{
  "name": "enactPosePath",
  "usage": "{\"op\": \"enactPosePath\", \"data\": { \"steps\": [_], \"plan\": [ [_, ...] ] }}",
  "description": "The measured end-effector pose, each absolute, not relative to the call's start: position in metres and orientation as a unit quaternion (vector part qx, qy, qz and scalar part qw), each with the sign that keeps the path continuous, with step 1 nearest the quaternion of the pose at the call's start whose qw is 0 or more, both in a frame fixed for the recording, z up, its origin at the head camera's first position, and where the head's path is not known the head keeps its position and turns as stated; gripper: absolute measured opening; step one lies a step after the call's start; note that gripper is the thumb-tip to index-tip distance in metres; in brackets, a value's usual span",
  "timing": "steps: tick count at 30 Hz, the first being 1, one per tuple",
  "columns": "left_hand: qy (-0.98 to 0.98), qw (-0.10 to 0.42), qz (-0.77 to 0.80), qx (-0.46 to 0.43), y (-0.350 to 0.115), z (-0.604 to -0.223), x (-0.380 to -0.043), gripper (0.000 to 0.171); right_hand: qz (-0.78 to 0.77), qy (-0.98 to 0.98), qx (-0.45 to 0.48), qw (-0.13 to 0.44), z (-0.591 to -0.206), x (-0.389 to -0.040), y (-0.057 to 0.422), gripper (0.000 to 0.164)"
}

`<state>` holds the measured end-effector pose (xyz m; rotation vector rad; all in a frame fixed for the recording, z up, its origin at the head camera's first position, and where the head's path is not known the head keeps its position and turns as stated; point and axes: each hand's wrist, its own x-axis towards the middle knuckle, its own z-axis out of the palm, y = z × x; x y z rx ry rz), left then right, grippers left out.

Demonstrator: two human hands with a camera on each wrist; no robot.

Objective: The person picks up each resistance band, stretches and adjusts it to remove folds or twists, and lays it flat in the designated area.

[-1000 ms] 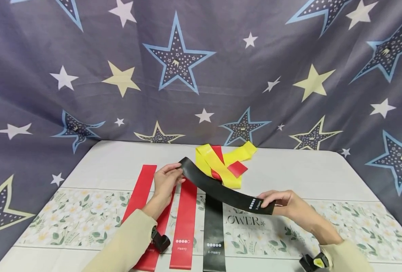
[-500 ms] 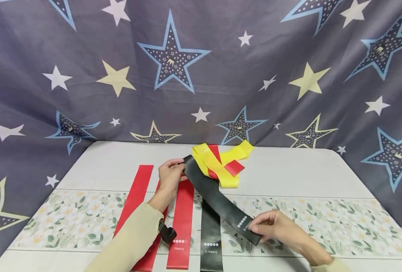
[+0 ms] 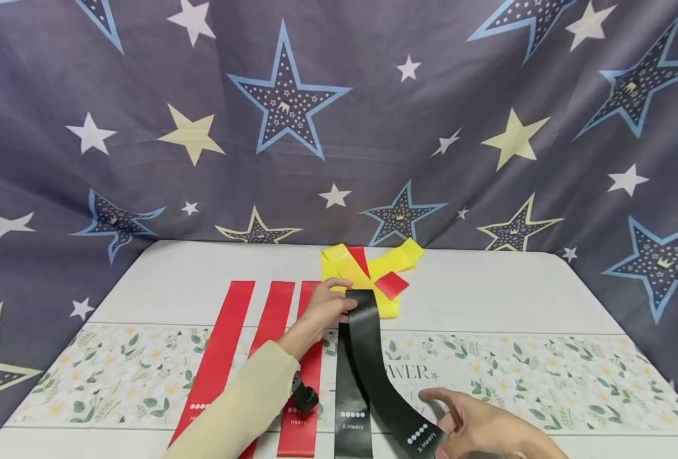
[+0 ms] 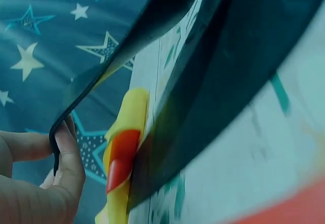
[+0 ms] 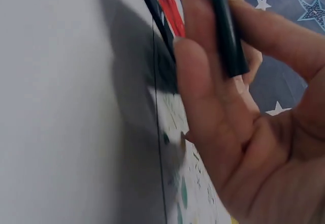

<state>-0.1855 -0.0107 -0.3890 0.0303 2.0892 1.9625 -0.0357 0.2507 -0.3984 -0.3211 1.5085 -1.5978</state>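
Note:
A black resistance band marked X-Heavy hangs in a curve between my two hands. My left hand pinches its far end; in the left wrist view, thumb and fingers grip the folded edge. My right hand is at the near, labelled end, low over the table's front. In the right wrist view the band's end sits between its fingers, while in the head view one finger reaches out away from the band. Beneath, another black X-Heavy band lies flat, partly covered.
Three red bands lie lengthwise on the left: an outer band, a middle band and a band marked Heavy. A crumpled yellow band with red pieces lies at the back. A starry cloth hangs behind the table.
My left hand has moved right, bringing the band's far end over the lower black band. My right hand has come down and nearer, so the held band now runs more lengthwise.

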Motion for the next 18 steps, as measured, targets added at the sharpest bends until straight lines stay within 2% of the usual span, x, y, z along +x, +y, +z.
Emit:
{"op": "enactPosePath", "data": {
  "steps": [2, 5, 7, 11, 15, 18],
  "plan": [
    [0.717, 0.144, 0.682, 0.014, -0.004, -0.390, -0.186, 0.042, -0.648, 0.597, -0.118, 0.457, -0.399, -0.033, 0.251, 0.071],
    [0.714, 0.156, 0.683, 0.013, 0.006, -0.390, -0.187, 0.039, -0.659, 0.575, -0.128, 0.468, -0.402, -0.029, 0.249, 0.036],
    [0.716, 0.167, 0.678, 0.012, 0.012, -0.390, -0.187, 0.035, -0.671, 0.552, -0.160, 0.469, -0.406, -0.027, 0.248, 0.026],
    [0.725, 0.200, 0.659, 0.017, 0.022, -0.389, -0.186, 0.029, -0.672, 0.541, -0.241, 0.445, -0.412, -0.028, 0.243, 0.018],
    [0.742, 0.236, 0.627, 0.023, 0.028, -0.390, -0.184, 0.027, -0.667, 0.547, -0.260, 0.434, -0.413, -0.028, 0.241, 0.037],
    [0.749, 0.262, 0.608, 0.018, 0.032, -0.393, -0.184, 0.024, -0.672, 0.545, -0.245, 0.438, -0.411, -0.027, 0.240, 0.040]
  ]
}}
